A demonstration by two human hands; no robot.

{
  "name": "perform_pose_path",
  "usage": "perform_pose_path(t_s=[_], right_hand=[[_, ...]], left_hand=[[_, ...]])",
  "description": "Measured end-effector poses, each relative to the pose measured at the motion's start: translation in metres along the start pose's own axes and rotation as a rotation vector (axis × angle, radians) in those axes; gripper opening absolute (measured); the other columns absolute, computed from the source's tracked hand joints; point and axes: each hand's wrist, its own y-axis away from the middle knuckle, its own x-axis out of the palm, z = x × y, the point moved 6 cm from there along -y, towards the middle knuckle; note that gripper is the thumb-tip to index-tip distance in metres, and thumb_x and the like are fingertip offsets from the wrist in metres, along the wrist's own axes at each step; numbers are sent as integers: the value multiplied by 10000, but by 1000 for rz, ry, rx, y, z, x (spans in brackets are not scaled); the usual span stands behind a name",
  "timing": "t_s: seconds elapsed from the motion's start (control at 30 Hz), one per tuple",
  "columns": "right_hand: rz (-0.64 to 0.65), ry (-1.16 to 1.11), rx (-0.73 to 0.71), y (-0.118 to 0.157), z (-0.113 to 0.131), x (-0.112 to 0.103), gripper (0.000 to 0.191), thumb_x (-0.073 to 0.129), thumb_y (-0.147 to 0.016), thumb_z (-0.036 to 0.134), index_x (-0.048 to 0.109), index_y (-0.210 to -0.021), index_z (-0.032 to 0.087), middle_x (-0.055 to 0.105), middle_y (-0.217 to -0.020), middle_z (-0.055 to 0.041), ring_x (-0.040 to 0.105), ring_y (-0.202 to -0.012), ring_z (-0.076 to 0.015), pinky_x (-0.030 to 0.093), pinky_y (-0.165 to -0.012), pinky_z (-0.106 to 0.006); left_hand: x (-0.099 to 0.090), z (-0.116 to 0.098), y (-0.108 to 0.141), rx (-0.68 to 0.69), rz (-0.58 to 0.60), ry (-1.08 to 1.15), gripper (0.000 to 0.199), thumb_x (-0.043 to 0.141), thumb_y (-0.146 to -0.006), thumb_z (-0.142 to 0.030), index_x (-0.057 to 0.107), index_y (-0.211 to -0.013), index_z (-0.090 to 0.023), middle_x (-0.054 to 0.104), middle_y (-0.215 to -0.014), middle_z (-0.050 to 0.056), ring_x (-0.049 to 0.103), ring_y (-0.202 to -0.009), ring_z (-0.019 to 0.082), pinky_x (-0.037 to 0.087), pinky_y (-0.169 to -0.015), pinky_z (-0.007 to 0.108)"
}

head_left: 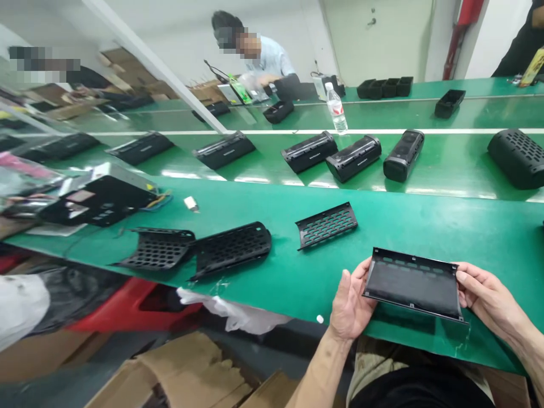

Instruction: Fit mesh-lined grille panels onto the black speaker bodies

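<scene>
Both the left hand (351, 303) and the right hand (484, 297) hold a curved black speaker grille (412, 285) by its short edges, fingers closed around it, at lower right above the green table (272, 294). Three more grilles (232, 248) lie to its left; speaker housings (309, 152) stand in a row beyond, mid-frame.

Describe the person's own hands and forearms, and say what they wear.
Both grips are bare hands, the left hand and the right hand, with no gloves, rings or watch showing. The left forearm and right forearm are bare too, with no sleeve in view. A dark top shows at the bottom edge.
</scene>
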Motion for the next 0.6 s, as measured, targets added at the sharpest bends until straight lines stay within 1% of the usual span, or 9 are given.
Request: perform_pose_path(t_s=[0.07,0.1,0.13,0.23,0.3,0.4,0.5,0.57,0.6], right_hand=[[8,-10,-5,-1,0,4,467,984,-702,567,758,-868,193,600,-645,6,495,-532,-101,429,-520,-229],[9,-11,-9,-1,0,5,466,980,-708,569,757,-871,194,602,-649,4,495,-532,-103,430,-519,-232],[9,-12,-15,-2,0,7,462,975,-715,570,757,-878,196,604,-654,2,497,-534,-105,430,-518,-234],[6,-15,-35,-5,1,13,448,961,-738,566,761,-915,207,608,-668,-1,508,-542,-112,431,-524,-238],[18,-6,-38,-4,0,18,439,953,-752,560,769,-945,212,616,-683,-5,519,-550,-114,441,-534,-239],[57,10,-48,3,-4,25,402,917,-803,549,782,-983,217,628,-704,-14,531,-569,-118,455,-551,-242],[129,50,-53,3,1,31,405,868,-856,550,799,-1082,221,667,-738,-34,571,-602,-141,497,-589,-274],[150,134,-60,-15,19,37,507,874,-821,594,788,-1146,214,735,-866,-80,642,-676,-187,549,-635,-324],[113,198,-79,-32,35,39,573,887,-781,626,777,-1151,202,753,-943,-109,674,-725,-215,568,-653,-346]], left_hand=[[0,7,2,35,11,44,844,675,-798,-877,729,-1317,-213,781,-1280,137,701,-1243,346,557,-1048,460],[1,10,3,64,16,59,856,700,-761,-888,736,-1312,-233,784,-1287,127,691,-1266,352,544,-1066,468],[3,13,3,92,19,65,846,749,-730,-871,740,-1310,-255,786,-1295,115,679,-1291,354,526,-1091,475],[15,20,5,144,29,56,808,897,-684,-726,713,-1361,-326,776,-1329,79,637,-1360,354,467,-1168,506],[25,24,6,138,50,53,804,946,-676,-637,685,-1393,-384,775,-1329,52,622,-1381,347,438,-1199,533],[34,27,8,133,84,81,812,978,-651,-587,675,-1391,-444,787,-1290,18,625,-1378,337,415,-1226,557],[23,28,9,165,84,121,735,960,-677,-594,706,-1352,-451,789,-1290,10,644,-1356,331,409,-1240,544],[8,26,9,184,99,155,620,914,-725,-628,754,-1290,-429,792,-1298,13,642,-1364,334,415,-1240,522],[0,25,8,178,125,172,569,882,-752,-653,778,-1256,-409,795,-1300,20,634,-1379,340,419,-1239,514]])
